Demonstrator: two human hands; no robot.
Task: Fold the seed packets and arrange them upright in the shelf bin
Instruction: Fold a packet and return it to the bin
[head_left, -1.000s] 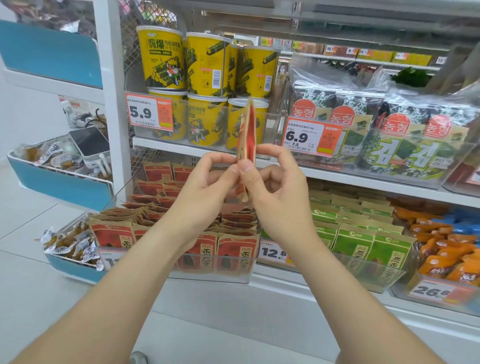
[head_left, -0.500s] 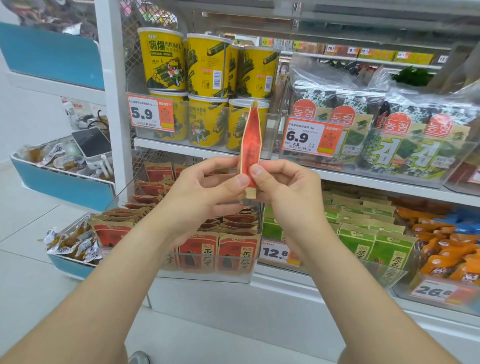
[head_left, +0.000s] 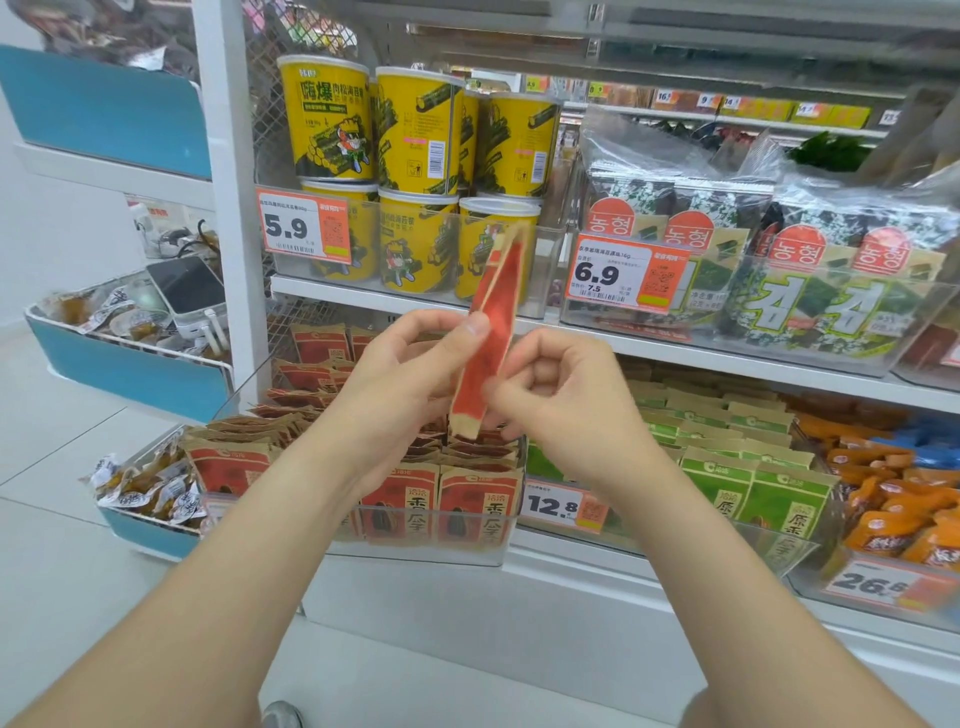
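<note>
I hold one red and tan seed packet (head_left: 493, 322) edge-on in front of the shelves, tilted with its top to the right. My left hand (head_left: 410, 379) pinches its left side with the thumb near the middle. My right hand (head_left: 566, 400) grips its lower right side with curled fingers. Below my hands a clear shelf bin (head_left: 467, 551) holds several red seed packets (head_left: 478, 499), most upright in rows, some at the back left lying loose.
Green packets (head_left: 737, 478) fill the bin to the right, orange snack bags (head_left: 893, 499) beyond them. Yellow tubs (head_left: 415, 130) and seaweed packs (head_left: 779, 280) stand on the shelf above. A blue side basket (head_left: 124, 374) with small wrapped snacks hangs at left.
The packet has turned from straight upright to a tilt, showing more of its red side. Both hands have dropped slightly and shifted their grip along it.
</note>
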